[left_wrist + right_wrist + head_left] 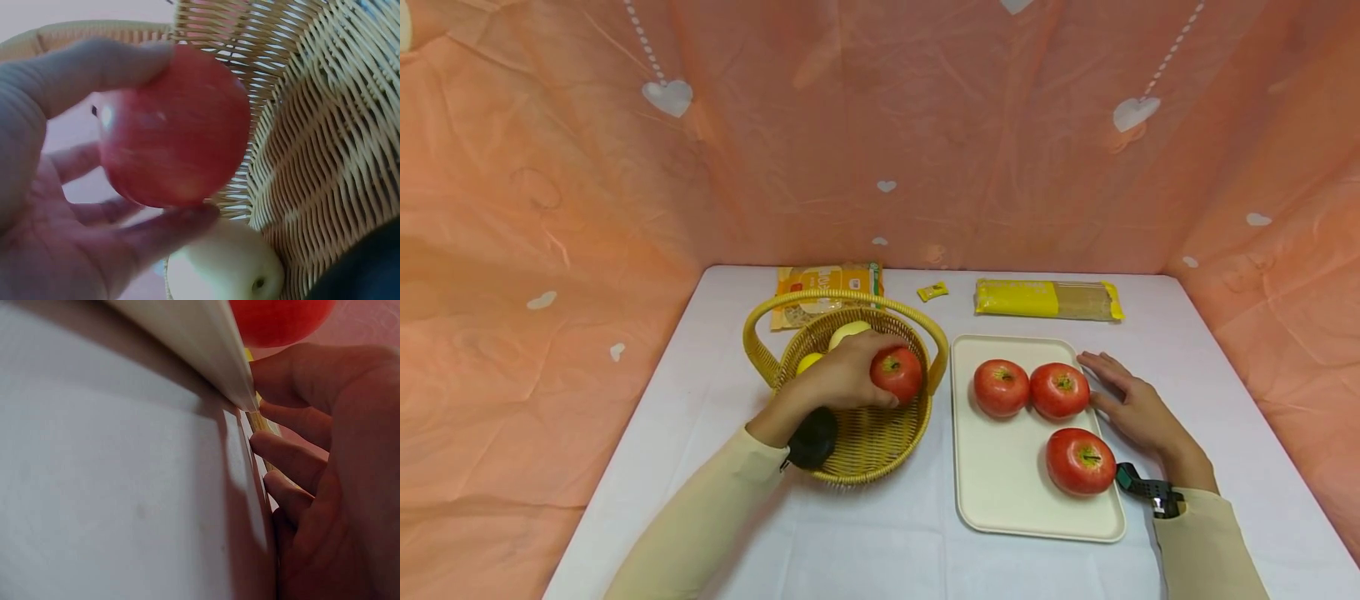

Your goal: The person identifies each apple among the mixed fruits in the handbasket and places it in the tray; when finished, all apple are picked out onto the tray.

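My left hand (844, 371) grips a red apple (897, 375) at the right side of a wicker basket (868, 450). In the left wrist view, thumb and fingers curve round this apple (181, 128), with a pale yellow fruit (228, 262) below it. Another yellow fruit (809, 362) is partly covered by the hand. My right hand (1138, 408) lies at the right edge of a cream tray (1000, 492), fingers fairly straight, thumb touching its rim. On the tray sit three red apples: one at upper left (1002, 388), one beside it (1059, 391), one lower right (1081, 462).
Behind the basket lies an orange-and-clear food packet (831, 279). A small yellow wrapped piece (932, 291) and a long yellow packet of noodle-like sticks (1048, 299) lie along the back. The basket's arched handle (846, 295) stands upright. Orange cloth (925, 150) hangs behind the white table (880, 558).
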Action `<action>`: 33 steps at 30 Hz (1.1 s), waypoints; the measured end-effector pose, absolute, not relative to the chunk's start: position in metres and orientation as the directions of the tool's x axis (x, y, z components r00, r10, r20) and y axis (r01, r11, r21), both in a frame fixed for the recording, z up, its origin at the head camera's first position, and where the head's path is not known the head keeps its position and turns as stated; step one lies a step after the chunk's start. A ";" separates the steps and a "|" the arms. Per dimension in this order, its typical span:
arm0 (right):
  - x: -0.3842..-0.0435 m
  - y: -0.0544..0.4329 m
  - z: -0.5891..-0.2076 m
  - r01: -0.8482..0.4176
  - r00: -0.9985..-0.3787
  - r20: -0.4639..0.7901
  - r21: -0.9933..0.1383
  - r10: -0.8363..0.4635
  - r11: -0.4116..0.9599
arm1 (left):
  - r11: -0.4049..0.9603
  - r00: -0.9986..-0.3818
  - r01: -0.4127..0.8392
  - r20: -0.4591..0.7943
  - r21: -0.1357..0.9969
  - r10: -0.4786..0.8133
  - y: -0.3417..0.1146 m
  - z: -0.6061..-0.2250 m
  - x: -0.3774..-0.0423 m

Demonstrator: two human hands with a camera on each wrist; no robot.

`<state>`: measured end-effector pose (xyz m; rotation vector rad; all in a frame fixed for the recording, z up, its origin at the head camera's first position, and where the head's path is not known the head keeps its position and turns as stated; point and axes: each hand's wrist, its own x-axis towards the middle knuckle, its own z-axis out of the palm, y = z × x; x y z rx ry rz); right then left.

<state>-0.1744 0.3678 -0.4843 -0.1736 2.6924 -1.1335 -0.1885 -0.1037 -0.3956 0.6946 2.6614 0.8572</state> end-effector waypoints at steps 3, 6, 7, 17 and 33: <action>-0.174 0.368 -0.484 -0.024 -0.971 -0.150 -0.719 -0.188 0.695 | 0.674 -0.849 0.379 -0.052 0.634 0.526 -0.110 -0.392 -0.183; -0.174 0.367 -0.483 -0.025 -0.971 -0.149 -0.716 -0.188 0.697 | 0.644 -0.844 0.401 -0.009 0.652 0.536 -0.116 -0.387 -0.176; -0.174 0.367 -0.483 -0.024 -0.971 -0.150 -0.714 -0.186 0.700 | 0.633 -0.841 0.411 0.006 0.656 0.541 -0.118 -0.386 -0.174; -0.174 0.368 -0.483 -0.033 -0.972 -0.142 -0.712 -0.190 0.702 | 0.545 -0.819 0.470 0.113 0.694 0.563 -0.141 -0.371 -0.152; -0.173 0.367 -0.484 -0.024 -0.973 -0.145 -0.713 -0.181 0.701 | 0.344 -0.740 0.477 0.158 0.809 0.654 -0.123 -0.371 -0.133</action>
